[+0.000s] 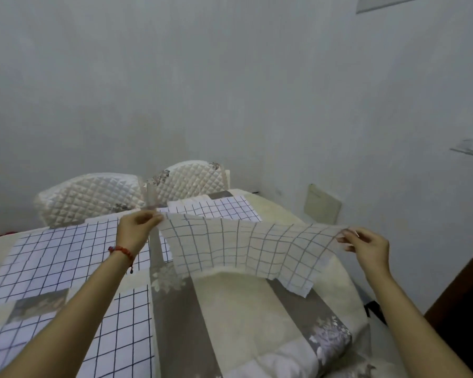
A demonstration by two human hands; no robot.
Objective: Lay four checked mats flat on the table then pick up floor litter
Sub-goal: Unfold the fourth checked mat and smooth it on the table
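Note:
A white checked mat (241, 246) hangs spread in the air over the right half of the table (230, 304). My left hand (137, 230) pinches its left top corner, and my right hand (366, 246) pinches its right top corner. Its lower edge sags just above the tablecloth. Three other checked mats lie flat on the table: one at the left (52, 257), one at the near left (120, 336), and one at the far side (219, 208).
Two chairs with quilted white covers (93, 197) (194, 178) stand at the table's far side against the grey wall. A beige panel (322, 205) leans on the wall at the right. Dark furniture (464, 301) borders the right edge.

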